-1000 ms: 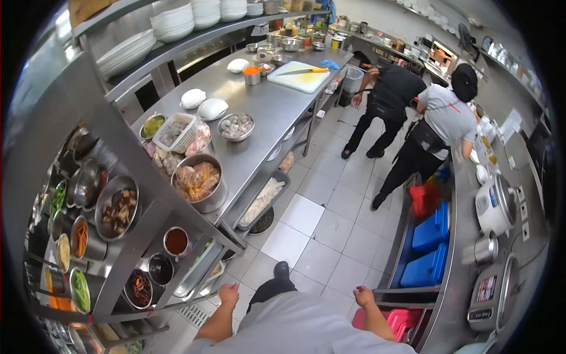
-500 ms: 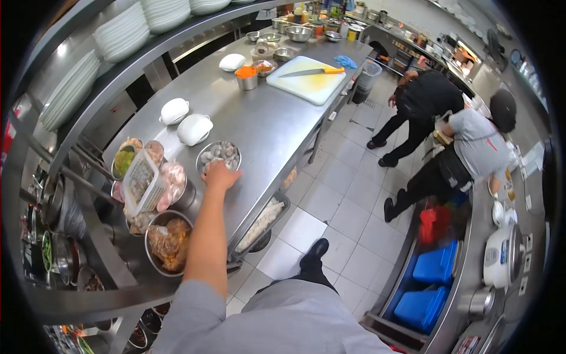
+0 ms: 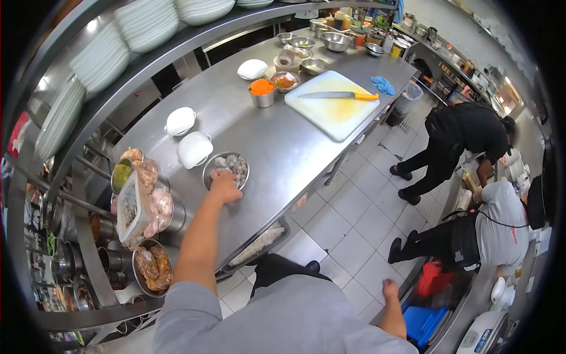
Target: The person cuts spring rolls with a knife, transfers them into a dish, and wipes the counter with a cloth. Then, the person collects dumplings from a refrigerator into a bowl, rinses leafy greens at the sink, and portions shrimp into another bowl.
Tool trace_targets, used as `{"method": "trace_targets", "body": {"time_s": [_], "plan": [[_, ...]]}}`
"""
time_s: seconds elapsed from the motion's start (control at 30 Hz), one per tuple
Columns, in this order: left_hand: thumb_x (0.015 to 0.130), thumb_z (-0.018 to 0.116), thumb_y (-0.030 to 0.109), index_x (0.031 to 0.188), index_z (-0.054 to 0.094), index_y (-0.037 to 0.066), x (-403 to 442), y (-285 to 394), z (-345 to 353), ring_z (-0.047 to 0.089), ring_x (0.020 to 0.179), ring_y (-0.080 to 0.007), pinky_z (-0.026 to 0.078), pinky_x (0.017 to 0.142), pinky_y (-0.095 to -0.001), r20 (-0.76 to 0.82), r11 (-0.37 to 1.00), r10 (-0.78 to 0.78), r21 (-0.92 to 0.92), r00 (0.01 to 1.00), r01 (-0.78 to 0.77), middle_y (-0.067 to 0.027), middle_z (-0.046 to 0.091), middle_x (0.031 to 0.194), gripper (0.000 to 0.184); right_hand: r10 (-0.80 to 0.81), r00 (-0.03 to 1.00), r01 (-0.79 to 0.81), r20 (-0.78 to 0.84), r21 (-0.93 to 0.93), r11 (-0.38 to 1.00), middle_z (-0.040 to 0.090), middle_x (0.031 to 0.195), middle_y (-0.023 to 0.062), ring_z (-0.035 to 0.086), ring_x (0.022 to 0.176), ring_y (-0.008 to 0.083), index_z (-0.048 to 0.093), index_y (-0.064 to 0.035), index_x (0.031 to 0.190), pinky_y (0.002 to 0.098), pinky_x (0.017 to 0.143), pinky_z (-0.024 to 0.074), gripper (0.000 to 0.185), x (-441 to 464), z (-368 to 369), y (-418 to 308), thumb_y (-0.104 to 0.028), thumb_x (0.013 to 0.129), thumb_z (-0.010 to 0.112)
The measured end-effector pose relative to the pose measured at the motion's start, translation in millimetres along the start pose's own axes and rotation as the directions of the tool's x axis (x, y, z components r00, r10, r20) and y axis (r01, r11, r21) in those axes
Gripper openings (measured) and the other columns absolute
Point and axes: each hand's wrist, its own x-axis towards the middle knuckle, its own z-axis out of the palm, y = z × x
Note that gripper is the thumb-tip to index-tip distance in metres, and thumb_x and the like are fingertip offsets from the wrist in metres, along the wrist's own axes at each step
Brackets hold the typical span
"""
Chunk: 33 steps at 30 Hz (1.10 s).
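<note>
My left hand [image 3: 223, 187] reaches over the near rim of a steel bowl [image 3: 244, 179] of grey, shrimp-like pieces [image 3: 236, 165]. Its fingers bend down into the bowl, and their tips are hidden among the pieces, so I cannot tell if they grip any. Two white lidded bowls [image 3: 194, 149] stand just behind it on the steel table [image 3: 265, 194]. To the left are a white basket [image 3: 134, 206], bags of pink meat [image 3: 159, 215] and a pot of brown, bagged food [image 3: 153, 268]. My right hand [image 3: 390, 288] hangs low over the floor, its fingers curled and their contents unclear.
A cutting board [image 3: 330, 121] holds a yellow-handled knife [image 3: 339, 95]. Nearby are a cup of orange food [image 3: 261, 93] and a blue cloth [image 3: 382, 85]. Two people [image 3: 466, 138] bend at the right counter. Stacked plates [image 3: 144, 26] line the upper shelf; a blue bin [image 3: 421, 324] sits lower right.
My left hand has gone from my side to the shrimp bowl and stayed there. My right hand has come back into view. The view has shifted, and the co-workers appear further right.
</note>
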Motion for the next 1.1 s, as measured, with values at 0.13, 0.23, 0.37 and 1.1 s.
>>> {"method": "trace_targets", "body": {"time_s": [0.13,0.23,0.37,1.1], "plan": [[0.061,0.081,0.034,0.128,0.072,0.007,0.7,-0.1,-1.1,0.041,0.137,-0.0479,0.038,0.117,-0.0490,-0.057,0.988,0.115,-0.097,0.992,-0.120,-0.0209,0.061,0.137,0.073,-0.074,0.939,0.217,-0.335,0.411,0.886,0.074,0.116,0.0246,0.073,0.109,0.0347,0.069,0.0023,0.125,0.0407,0.096,0.0554,0.039,56.3,-47.4,-98.0,-0.028,0.100,0.067],[0.058,0.087,0.045,0.125,0.073,0.005,3.3,-1.8,-9.8,0.044,0.134,-0.0479,0.038,0.117,-0.0495,-0.046,0.966,0.191,-0.169,0.981,-0.196,-0.0186,0.063,0.136,0.079,-0.177,0.962,0.245,-0.209,0.368,0.897,0.075,0.115,0.0216,0.072,0.109,0.0311,0.068,0.0009,0.128,0.0383,0.096,0.0546,0.040,25.6,-53.2,-155.7,-0.028,0.100,0.067],[0.058,0.093,0.050,0.119,0.074,0.003,-1.8,0.4,-19.3,0.043,0.136,-0.0404,0.039,0.115,-0.0469,-0.027,0.931,0.279,-0.239,0.960,-0.277,-0.0153,0.065,0.129,0.079,-0.231,0.963,0.230,0.138,0.019,0.973,0.072,0.122,0.0249,0.068,0.117,0.0387,0.069,-0.0053,0.131,0.0439,0.102,0.0531,0.047,-10.9,49.3,-103.4,-0.038,0.096,0.069],[0.070,0.091,0.042,0.168,0.013,0.025,14.8,79.6,-53.6,0.045,0.137,-0.0510,0.046,0.107,-0.0647,0.098,0.990,-0.107,-0.077,0.989,0.115,-0.0173,0.045,0.154,0.127,-0.042,0.981,0.018,0.190,0.129,0.992,0.075,0.123,0.0190,0.071,0.115,0.0338,0.070,-0.0006,0.128,0.0394,0.101,0.0545,0.052,-75.9,52.1,-122.2,-0.041,0.096,0.065]]}}
